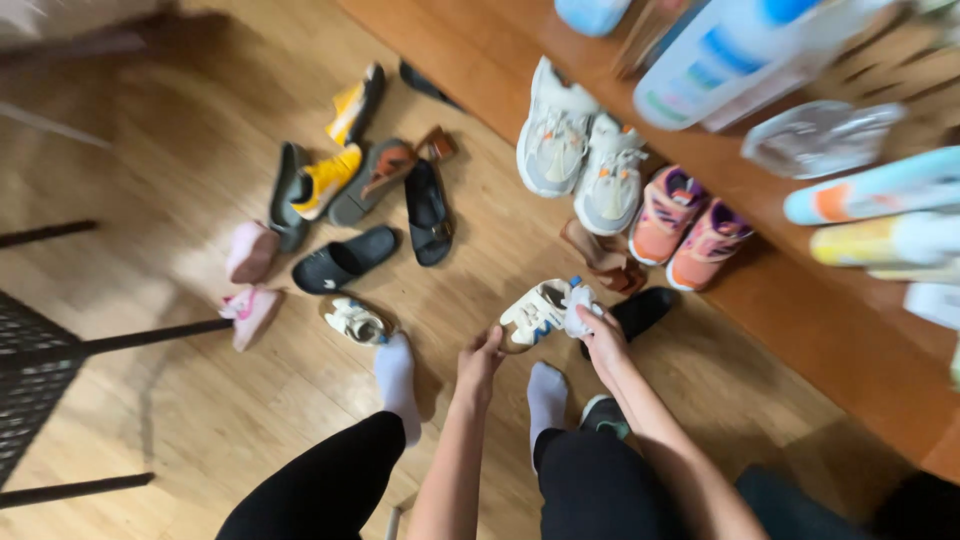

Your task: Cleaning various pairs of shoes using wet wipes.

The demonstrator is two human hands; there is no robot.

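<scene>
A small cream sneaker with blue trim (540,310) sits on the wooden floor in front of my socked feet. My right hand (603,335) grips its heel end. My left hand (482,362) touches its toe end from below, fingers curled by the sole. A matching small cream sneaker (357,320) lies to the left near my left foot (398,380). My right foot (546,395) is in a white sock between my arms.
Scattered on the floor are black slides (345,260), a black sandal (428,212), yellow shoes (325,180), pink shoes (250,285). White sneakers (580,150) and orange-pink sneakers (690,228) line a wooden ledge (800,330). Bottles (730,50) stand on a shelf at the upper right. Black chair legs (110,342) are at the left.
</scene>
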